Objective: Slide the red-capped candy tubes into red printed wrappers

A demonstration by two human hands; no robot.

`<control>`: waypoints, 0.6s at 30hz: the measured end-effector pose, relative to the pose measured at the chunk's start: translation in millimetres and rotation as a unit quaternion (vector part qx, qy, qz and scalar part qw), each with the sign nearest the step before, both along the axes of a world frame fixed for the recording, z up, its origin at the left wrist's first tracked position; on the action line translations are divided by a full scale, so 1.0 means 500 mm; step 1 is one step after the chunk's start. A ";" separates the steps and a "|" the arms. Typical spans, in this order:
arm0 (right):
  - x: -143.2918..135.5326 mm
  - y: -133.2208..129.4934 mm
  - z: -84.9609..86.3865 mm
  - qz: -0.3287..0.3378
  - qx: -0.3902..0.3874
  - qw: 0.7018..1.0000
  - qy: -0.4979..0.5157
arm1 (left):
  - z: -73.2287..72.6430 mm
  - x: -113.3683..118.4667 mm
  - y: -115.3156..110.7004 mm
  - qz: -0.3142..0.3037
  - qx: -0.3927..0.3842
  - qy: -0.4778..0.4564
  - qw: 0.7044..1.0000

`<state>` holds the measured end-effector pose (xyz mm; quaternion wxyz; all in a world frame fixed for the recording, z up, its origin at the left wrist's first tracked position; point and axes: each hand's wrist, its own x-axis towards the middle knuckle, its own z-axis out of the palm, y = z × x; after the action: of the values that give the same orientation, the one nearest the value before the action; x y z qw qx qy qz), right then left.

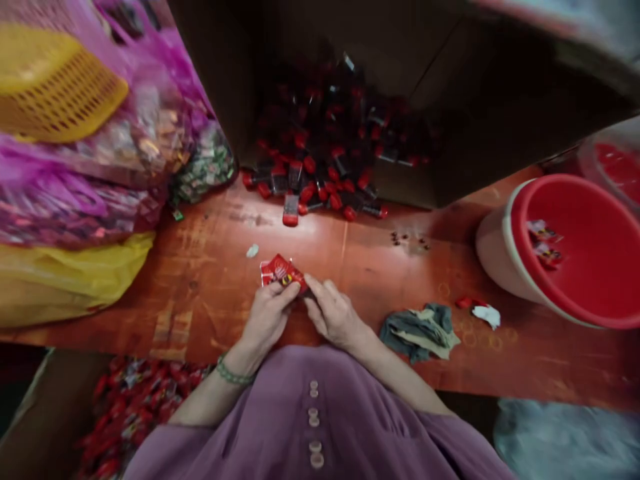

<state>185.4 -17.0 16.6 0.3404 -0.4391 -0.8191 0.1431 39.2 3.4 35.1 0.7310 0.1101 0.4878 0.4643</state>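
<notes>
A small red printed packet (278,269), possibly a stack of flat packets, is held just above the wooden table. My left hand (270,310) is closed on it, with the thumb pressed across its printed face. At its right edge, my right hand (336,312) is closed, fingertips pinching the corner. What lies under the fingers is hidden. Beyond my hands, small dark containers with red caps (295,175) spill from a large open cardboard box (405,183) onto the table.
Plastic bags of small wrapped pieces (75,207) and a yellow basket (55,87) crowd the left. A red-lined bucket (590,267) with a few packets stands right. A crumpled grey cloth (420,331) and rubber bands (470,337) lie nearby. Red packets (145,400) fill a box below.
</notes>
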 end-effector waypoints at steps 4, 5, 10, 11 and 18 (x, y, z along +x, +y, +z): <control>-0.008 0.002 -0.022 -0.040 0.008 0.998 0.048 | -0.011 0.014 0.011 0.029 0.011 0.001 1.000; -0.011 0.004 -0.022 -0.046 -0.014 0.996 0.078 | -0.012 0.015 0.014 0.028 0.013 -0.003 1.000; -0.009 0.021 -0.006 -0.009 -0.031 0.992 0.119 | -0.017 0.004 0.026 0.014 0.041 -0.040 0.998; -0.007 0.024 -0.004 -0.002 -0.018 0.994 0.108 | -0.019 0.001 0.027 0.014 0.048 -0.043 0.998; -0.015 0.025 -0.007 -0.015 -0.115 0.975 0.190 | -0.028 0.007 0.026 0.016 0.069 -0.020 0.997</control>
<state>177.9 -4.5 13.3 0.4388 -0.4520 -0.7112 0.3119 42.8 16.4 21.4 0.7239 0.1425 0.4414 0.5107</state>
